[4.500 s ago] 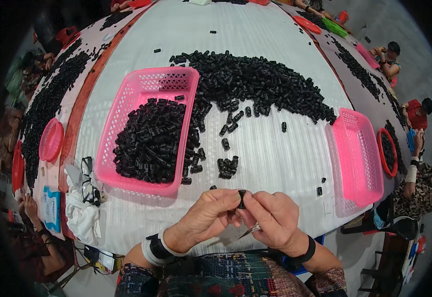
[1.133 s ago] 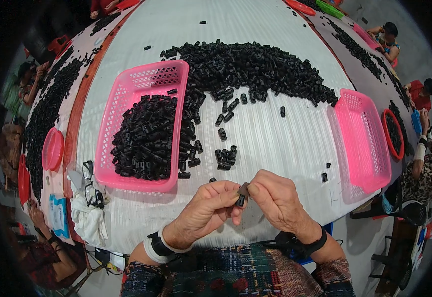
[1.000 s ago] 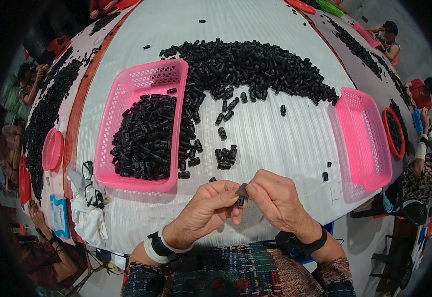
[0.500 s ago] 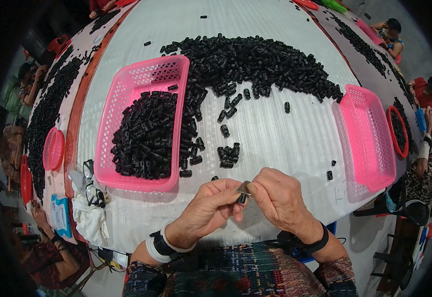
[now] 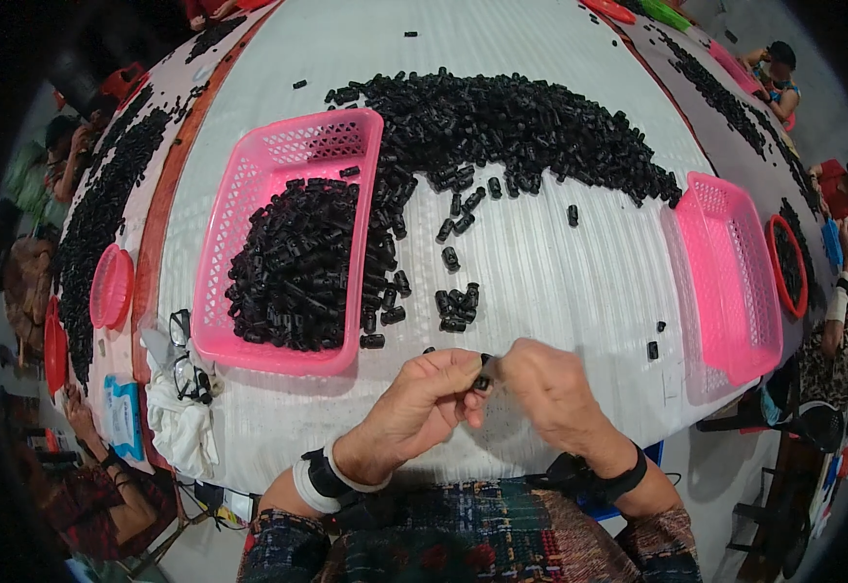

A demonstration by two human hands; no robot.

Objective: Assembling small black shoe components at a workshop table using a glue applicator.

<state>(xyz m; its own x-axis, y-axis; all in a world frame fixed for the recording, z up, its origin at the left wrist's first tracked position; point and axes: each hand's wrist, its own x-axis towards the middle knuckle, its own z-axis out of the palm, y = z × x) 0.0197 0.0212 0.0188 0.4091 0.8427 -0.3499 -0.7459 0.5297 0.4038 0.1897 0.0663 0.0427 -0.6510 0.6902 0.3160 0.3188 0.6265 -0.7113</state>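
Note:
Between the thumb and fingers of my left hand (image 5: 419, 403) is a small black plastic piece (image 5: 482, 382), held near the table's front edge. My right hand (image 5: 552, 389) is closed just beside it and smeared by motion. A small flat metal blade is pinched in the right hand, though it barely shows now. A little group of similar black pieces (image 5: 458, 307) lies on the table beyond my hands. To the left, a pink basket (image 5: 370, 243) holds a large heap of them.
A long pile of black pieces (image 5: 501, 126) curves across the white table. At right stands a second pink basket (image 5: 735, 282). Eyeglasses (image 5: 190, 379) lie on a white cloth (image 5: 179, 428) at left. Other people sit at tables on both sides.
My right hand has shifted slightly and blurs with motion. The metal blade, plain to see over the black piece before, is now mostly lost. The whole view has moved slightly.

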